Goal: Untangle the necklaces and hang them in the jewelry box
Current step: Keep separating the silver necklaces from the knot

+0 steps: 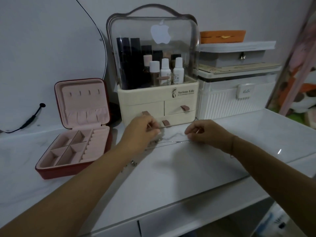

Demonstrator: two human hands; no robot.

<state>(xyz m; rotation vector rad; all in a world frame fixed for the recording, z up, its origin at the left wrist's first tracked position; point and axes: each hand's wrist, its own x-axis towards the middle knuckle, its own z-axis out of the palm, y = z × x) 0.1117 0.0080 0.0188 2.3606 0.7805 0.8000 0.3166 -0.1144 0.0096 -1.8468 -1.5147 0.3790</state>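
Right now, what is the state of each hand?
Left hand: closed, pinching the necklace chain.
Right hand: closed, pinching the necklace chain too.

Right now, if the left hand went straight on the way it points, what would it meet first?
The left hand, pinching a necklace, points up and to the right. It would most likely meet the organizer's bottom drawer just beyond its knuckles, though depth is unclear from this view.

We find jewelry box [56,173] at left on tabletop [171,177], lid up toward wall. Organizer [145,98] to its right, further back, bottles [165,69] inside; case stack [230,103] right again. Necklaces [176,142] before organizer, between our hands.
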